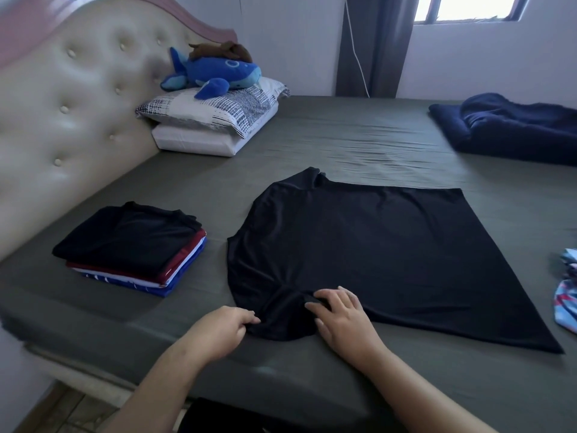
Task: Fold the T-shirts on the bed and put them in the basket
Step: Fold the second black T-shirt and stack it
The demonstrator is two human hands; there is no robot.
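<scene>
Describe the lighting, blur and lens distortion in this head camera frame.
Head view: daylight from the window is blown out to white; the black T-shirt is so dark its folds barely show; wide-angle bending curves the headboard; the frame is slightly soft, most at the navy blanket.

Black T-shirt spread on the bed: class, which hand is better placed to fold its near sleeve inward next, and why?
Probably the left hand: it already pinches the sleeve edge of the black T-shirt. The right hand rests on the fabric beside it, better suited to holding it down.
</scene>
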